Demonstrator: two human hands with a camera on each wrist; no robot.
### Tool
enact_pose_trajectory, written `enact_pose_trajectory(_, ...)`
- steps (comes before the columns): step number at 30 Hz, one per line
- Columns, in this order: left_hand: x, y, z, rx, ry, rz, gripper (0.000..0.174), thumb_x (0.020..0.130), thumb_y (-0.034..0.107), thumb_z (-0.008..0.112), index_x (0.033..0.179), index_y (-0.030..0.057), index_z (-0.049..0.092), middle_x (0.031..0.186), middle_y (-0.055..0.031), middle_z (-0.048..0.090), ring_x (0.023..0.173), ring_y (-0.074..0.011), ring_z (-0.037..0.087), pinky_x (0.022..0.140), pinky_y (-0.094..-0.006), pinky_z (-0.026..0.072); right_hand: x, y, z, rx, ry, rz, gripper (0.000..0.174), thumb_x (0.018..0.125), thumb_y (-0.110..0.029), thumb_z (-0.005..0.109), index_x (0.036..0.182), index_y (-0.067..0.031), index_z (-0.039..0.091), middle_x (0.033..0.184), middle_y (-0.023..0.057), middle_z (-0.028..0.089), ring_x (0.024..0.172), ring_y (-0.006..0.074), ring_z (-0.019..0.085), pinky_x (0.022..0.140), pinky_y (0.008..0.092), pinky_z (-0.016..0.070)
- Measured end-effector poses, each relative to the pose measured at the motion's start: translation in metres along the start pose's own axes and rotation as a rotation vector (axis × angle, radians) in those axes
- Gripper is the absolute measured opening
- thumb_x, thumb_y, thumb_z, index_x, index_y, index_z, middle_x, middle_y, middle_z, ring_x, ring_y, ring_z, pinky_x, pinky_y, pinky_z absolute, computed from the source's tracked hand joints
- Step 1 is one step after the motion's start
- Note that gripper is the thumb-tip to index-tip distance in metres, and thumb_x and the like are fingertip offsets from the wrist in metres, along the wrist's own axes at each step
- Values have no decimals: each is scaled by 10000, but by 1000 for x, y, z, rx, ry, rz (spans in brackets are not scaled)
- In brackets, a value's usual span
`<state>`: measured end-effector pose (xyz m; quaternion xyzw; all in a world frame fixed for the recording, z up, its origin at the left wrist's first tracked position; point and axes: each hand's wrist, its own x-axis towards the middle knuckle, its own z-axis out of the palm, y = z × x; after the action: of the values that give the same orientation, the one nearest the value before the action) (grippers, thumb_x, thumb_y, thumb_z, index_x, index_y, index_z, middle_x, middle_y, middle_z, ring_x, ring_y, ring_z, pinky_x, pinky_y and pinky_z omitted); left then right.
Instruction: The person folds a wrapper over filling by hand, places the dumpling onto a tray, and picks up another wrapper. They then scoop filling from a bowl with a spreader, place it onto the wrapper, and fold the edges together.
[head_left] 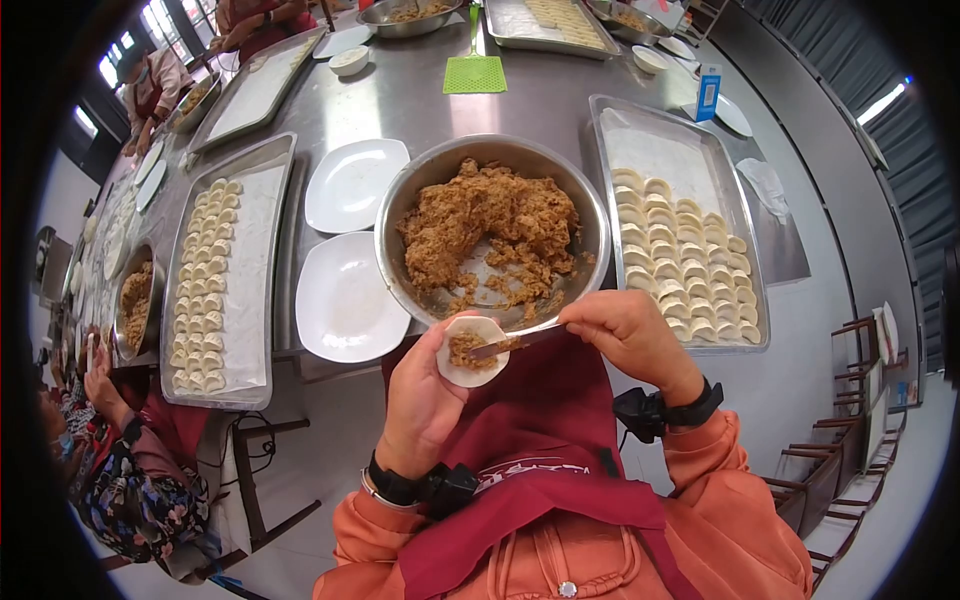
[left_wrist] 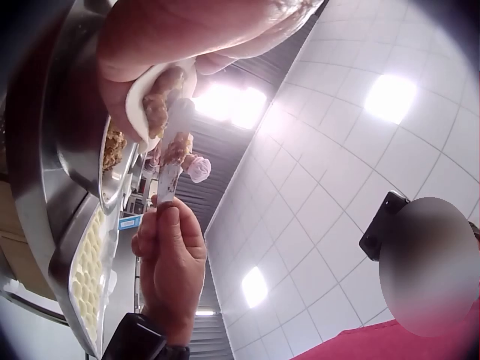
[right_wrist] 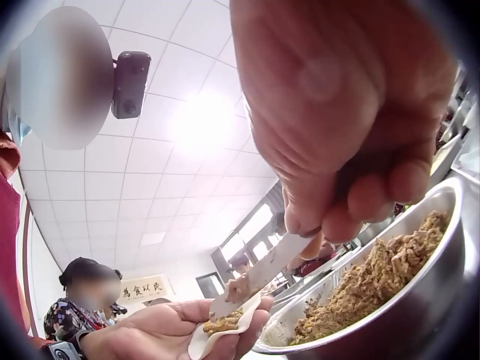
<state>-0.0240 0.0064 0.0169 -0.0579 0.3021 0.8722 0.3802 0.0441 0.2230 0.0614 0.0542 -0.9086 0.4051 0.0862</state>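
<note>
My left hand (head_left: 415, 405) holds a round white dumpling wrapper (head_left: 472, 379), thumb at its edge and fingers beneath. A small heap of brown filling (head_left: 462, 349) lies in its middle. Between thumb and fingers, my right hand (head_left: 632, 335) pinches the end of a flat metal spatula (head_left: 528, 339). The blade, smeared with filling, lies against the heap; the right wrist view shows the spatula (right_wrist: 271, 264) slanting down to the wrapper (right_wrist: 241, 330). Just beyond both hands stands a steel bowl (head_left: 392, 285) with a large mound of minced filling (head_left: 490, 215).
Two white square plates (head_left: 350, 300) sit left of the bowl. Trays with rows of folded dumplings flank it, one tray (head_left: 250, 330) at left, another tray (head_left: 655, 135) at right. A green fly swatter (head_left: 475, 75) lies farther back. Other people work along the left side.
</note>
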Motion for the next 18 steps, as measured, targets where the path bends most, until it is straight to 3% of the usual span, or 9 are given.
enact_pose_trajectory(7,-1,-3,2,-14,-11,-23,377,943,188,307,1165,-81,452,1146,-165,528,1063,-256,520,933,-380,414,2,5,9,-116,59,-108,79,781,-98,595,842,-57,624,749,113,606,693,297,585,605,350,469)
enact_pose_trajectory(14,-3,-1,4,34,-36,-10,378,942,195,310,1156,-76,464,1128,-162,541,1058,-238,525,926,-366,418,3,3,11,-143,60,-71,79,779,-93,597,842,-52,619,741,119,602,688,298,584,594,350,465)
enact_pose_trajectory(18,-2,-1,2,23,6,6,382,943,196,302,1157,-74,466,1127,-163,541,1059,-238,525,922,-369,423,2,-1,3,-5,50,-15,94,769,-24,585,854,-33,623,731,105,607,665,251,592,585,306,464)
